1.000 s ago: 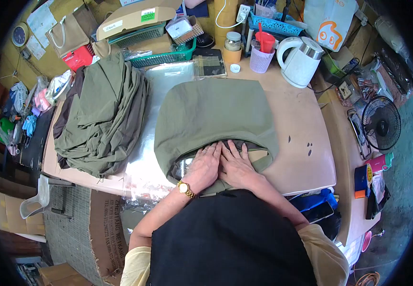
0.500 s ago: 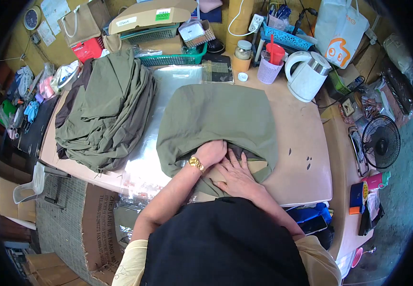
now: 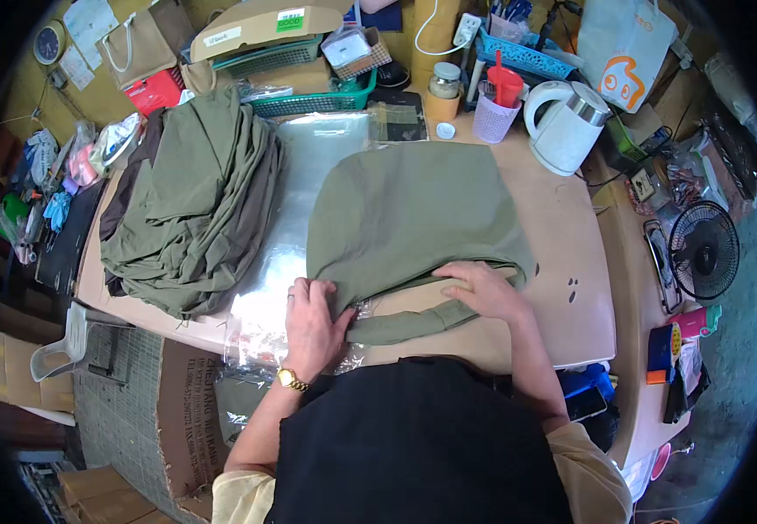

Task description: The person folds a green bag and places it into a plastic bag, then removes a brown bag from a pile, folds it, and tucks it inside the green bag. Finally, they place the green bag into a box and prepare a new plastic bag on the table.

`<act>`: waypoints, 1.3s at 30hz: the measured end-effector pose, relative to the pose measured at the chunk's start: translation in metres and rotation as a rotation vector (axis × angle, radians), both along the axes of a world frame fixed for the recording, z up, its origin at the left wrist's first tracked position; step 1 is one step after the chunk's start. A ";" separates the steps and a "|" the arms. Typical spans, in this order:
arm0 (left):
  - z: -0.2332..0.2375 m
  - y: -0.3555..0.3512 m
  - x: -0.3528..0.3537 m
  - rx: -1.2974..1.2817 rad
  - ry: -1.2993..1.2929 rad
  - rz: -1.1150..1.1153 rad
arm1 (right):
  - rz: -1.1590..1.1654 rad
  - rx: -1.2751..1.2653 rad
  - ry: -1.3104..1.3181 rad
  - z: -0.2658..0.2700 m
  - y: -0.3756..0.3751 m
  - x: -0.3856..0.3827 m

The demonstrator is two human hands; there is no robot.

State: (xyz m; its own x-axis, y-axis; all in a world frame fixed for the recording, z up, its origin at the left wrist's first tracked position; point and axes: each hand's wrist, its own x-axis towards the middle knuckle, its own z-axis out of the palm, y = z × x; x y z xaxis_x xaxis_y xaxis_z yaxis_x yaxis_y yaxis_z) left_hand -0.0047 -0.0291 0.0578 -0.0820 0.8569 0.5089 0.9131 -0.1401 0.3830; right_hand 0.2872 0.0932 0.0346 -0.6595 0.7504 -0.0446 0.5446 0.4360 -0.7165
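A green cloth piece (image 3: 413, 210) lies on the table in front of me, with a narrow curved band of the same cloth at its near side and tabletop showing between. My left hand (image 3: 313, 327), with a gold watch at the wrist, pinches the cloth's near left corner. My right hand (image 3: 483, 290) grips the cloth's near edge on the right, thumb over the band. To the left lies a heap of green and dark cloth (image 3: 195, 192), which neither hand touches.
Clear plastic sheeting (image 3: 313, 166) covers part of the table (image 3: 570, 323). A white kettle (image 3: 562, 127), a lilac cup (image 3: 494, 118), a jar (image 3: 444, 83) and a green basket (image 3: 321, 103) stand along the back. A black fan (image 3: 703, 249) is at the right.
My hands have moved apart, the left to the cloth's left corner, the right to its right edge. The cloth has shifted right, and its opening is flatter, with the near band spread out.
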 end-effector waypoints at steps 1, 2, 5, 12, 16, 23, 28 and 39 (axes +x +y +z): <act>-0.012 -0.005 -0.009 -0.100 -0.158 -0.022 | 0.005 -0.002 0.003 0.004 -0.003 -0.010; -0.021 -0.010 -0.015 -0.201 -0.318 -0.043 | -0.043 0.057 0.013 0.009 -0.009 -0.025; -0.016 -0.012 -0.002 -0.184 -0.392 -0.062 | -0.064 0.063 0.163 0.014 -0.040 -0.082; -0.018 -0.013 0.011 -0.221 -0.710 -0.028 | -0.202 -0.139 0.596 -0.011 -0.079 -0.121; -0.016 -0.013 -0.001 -0.245 -0.418 -0.068 | -0.118 0.230 0.410 -0.014 -0.082 -0.121; -0.013 -0.017 -0.010 -0.311 -0.273 -0.081 | -0.144 0.599 0.216 -0.018 -0.059 -0.101; 0.001 -0.044 -0.054 -0.282 -0.331 0.068 | -0.738 0.673 0.029 0.001 -0.014 0.019; 0.014 0.068 -0.090 -0.044 -0.417 -0.104 | -0.505 0.333 0.480 0.037 0.074 0.032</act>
